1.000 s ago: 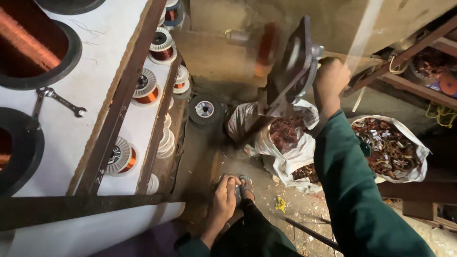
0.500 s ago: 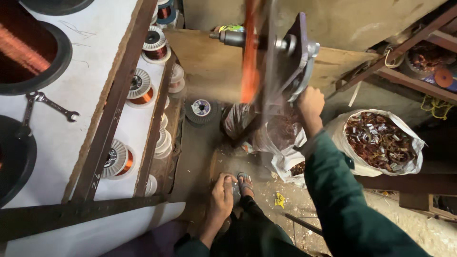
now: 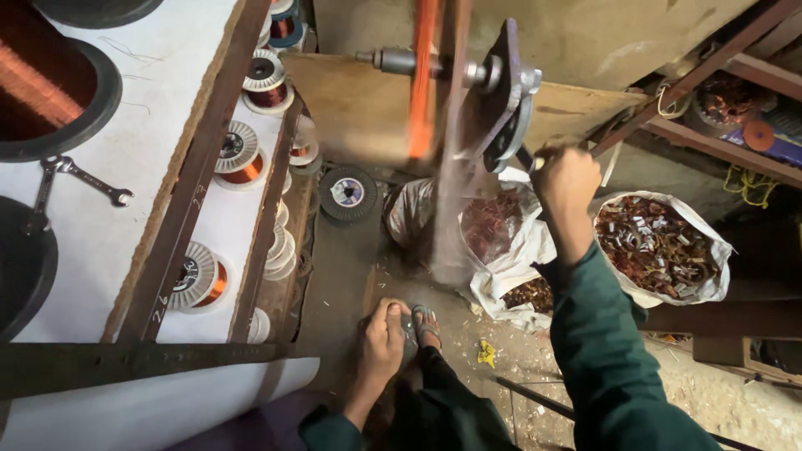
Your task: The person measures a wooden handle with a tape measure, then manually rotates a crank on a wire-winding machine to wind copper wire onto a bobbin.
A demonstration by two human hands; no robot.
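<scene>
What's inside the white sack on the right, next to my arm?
The white sack is open and filled to the top with a tangle of reddish-brown copper wire scraps and pale bits. Whatever lies below that top layer is covered.

Tight floor gap between shelves and sacks

A bare strip of floor [image 3: 338,276] runs beside the spool shelves [image 3: 251,167]; the winding machine [image 3: 468,92] overhangs it, and open scrap sacks [image 3: 660,246] crowd the right side near the raised right hand [image 3: 566,179].

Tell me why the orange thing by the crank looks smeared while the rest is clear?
Head view: the orange streak on the metal shaft is motion-blurred; the right hand on the crank, the silver spanner and the copper wire spools stay sharp; light is soft, right corner dim.
</scene>
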